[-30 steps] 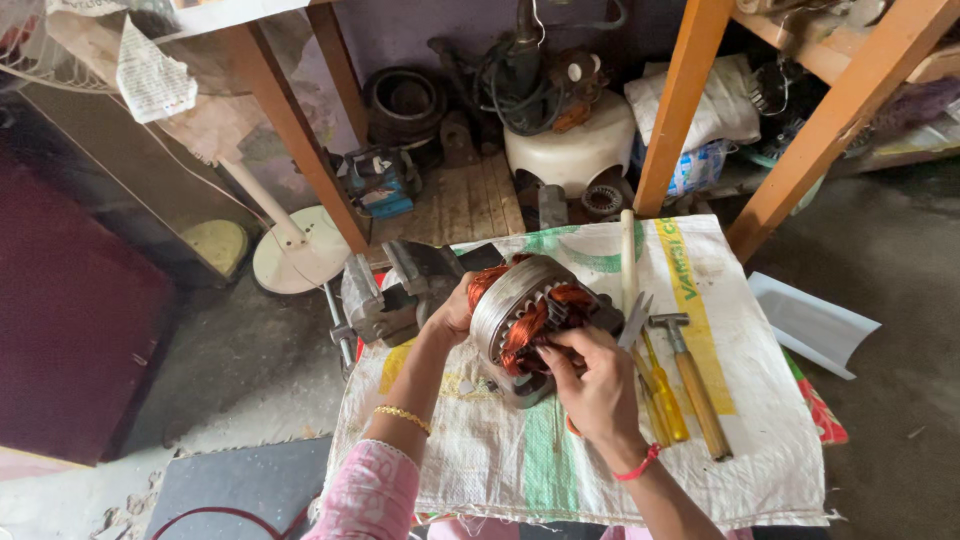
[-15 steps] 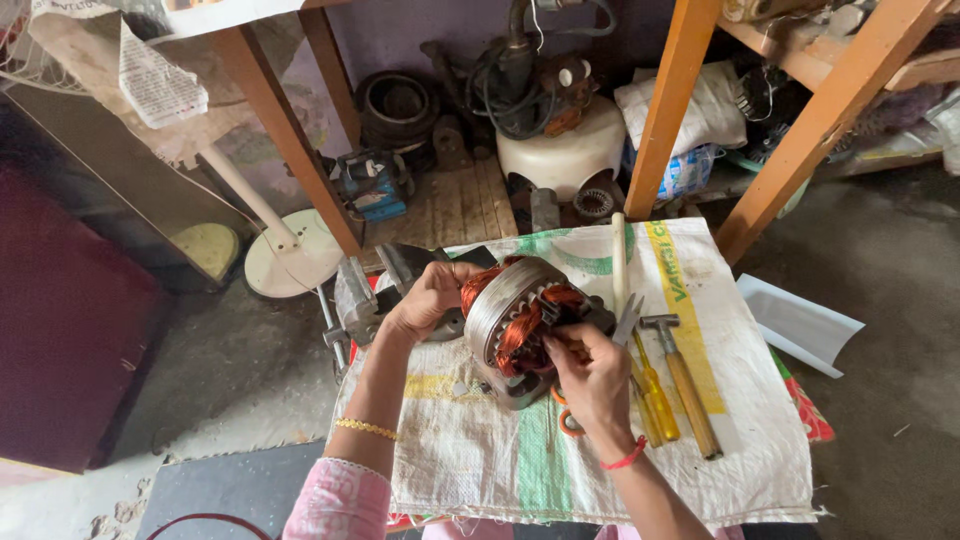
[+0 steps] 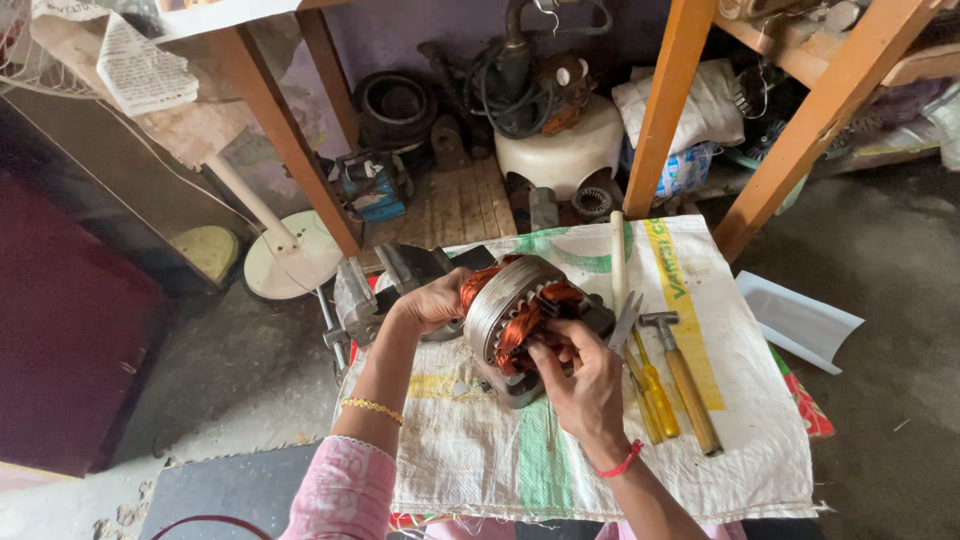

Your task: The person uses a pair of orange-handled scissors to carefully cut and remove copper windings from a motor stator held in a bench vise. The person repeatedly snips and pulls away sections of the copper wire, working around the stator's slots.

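Centre frame: motor stator [image 3: 510,315], likely heavy and rigid with fragile copper windings, is clasped at its steel rim by left hand [image 3: 432,300]; right hand [image 3: 585,375] fingers pinched on windings.

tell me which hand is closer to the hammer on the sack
Right. The right hand works at the motor stator's front, just left of the hammer. The left hand grips the stator's far side, with the stator between it and the hammer.
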